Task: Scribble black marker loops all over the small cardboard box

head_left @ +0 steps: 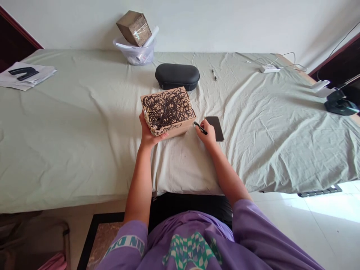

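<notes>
A brown cardboard box is in the middle of the head view, its top covered in looping black scribbles that run onto the near side. My left hand grips the box at its left near corner, fingers around the left side and thumb along the front. Just right of the box, my right hand is closed around a black marker. Its tip points toward the box's right end and appears apart from it. Partly behind my right hand, a dark smartphone lies on the cloth.
Behind the box stands a black hard case. A small pen lies to its right. Farther back is a plastic basin holding another cardboard box. A stapler rests on papers at left; a power strip sits at right.
</notes>
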Motion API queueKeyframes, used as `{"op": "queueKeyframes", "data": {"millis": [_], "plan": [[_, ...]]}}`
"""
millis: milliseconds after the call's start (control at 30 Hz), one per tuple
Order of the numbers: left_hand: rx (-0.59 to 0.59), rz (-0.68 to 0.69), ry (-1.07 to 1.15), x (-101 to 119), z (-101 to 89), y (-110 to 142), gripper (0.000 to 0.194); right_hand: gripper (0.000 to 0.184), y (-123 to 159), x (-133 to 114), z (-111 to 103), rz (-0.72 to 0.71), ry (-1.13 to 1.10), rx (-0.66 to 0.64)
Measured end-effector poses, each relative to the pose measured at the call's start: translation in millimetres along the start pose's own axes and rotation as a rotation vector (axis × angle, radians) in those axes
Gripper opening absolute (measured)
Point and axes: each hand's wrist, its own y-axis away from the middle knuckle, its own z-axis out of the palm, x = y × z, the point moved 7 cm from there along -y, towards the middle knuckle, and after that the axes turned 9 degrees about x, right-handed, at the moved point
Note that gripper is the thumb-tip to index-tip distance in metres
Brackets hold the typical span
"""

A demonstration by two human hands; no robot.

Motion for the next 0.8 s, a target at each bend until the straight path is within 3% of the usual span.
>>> {"op": "queueKeyframes", "data": {"millis": [167, 800], "plan": [[0.000, -0.011, -0.004, -3.0, -0.7, -0.1, 0.150, 0.014, 5.7, 0.1, 7.8, 0.026, -0.045, -0.040], [0.010, -0.030, -0.015, 0.9, 1.2, 0.1, 0.148, 0.022, 4.7, 1.8, 6.0, 0.142, -0.298, -0.013]]}}
